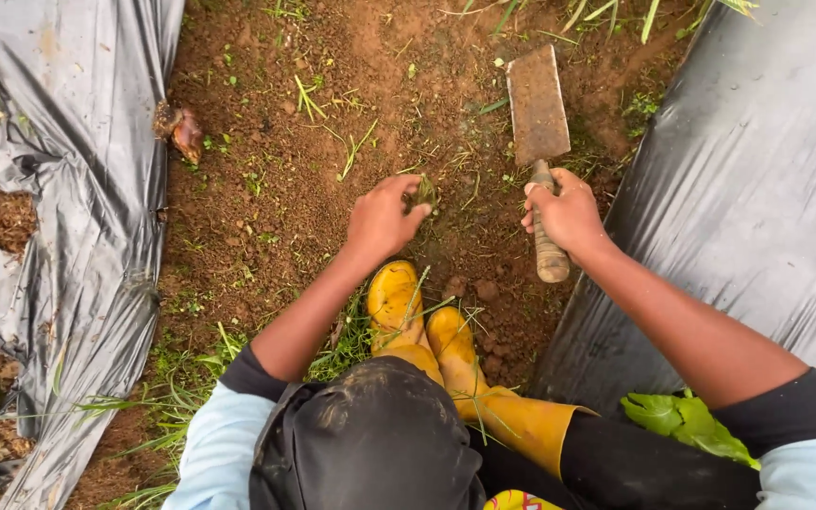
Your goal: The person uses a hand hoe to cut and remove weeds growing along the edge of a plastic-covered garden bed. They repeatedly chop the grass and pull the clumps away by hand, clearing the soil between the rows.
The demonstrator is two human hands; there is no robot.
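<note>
Closest to me I see a dark rounded cap point(370, 439) and two muddy yellow rubber boots point(427, 326) planted in the reddish-brown soil furrow point(266, 208), with a bunch of broad green leaves point(682, 420) lying by the right leg. Just beyond the boots, my left hand point(382, 219) has its grip pinched narrow on a small tuft of green weed grass point(424, 192) rooted in the furrow's middle; I judge it light, limp and easily torn, so it is best taken low, at the base of the stems. My right hand point(569, 212) is wrapped tight around the worn wooden handle of a rusty flat-bladed hand hoe point(537, 109), blade pointing away and resting on the soil towards the furrow's far edge. It looks stiff and moderately heavy, the handle being the safe hold. Grey-black plastic mulch sheets point(77, 189) flank the furrow on both sides.
</note>
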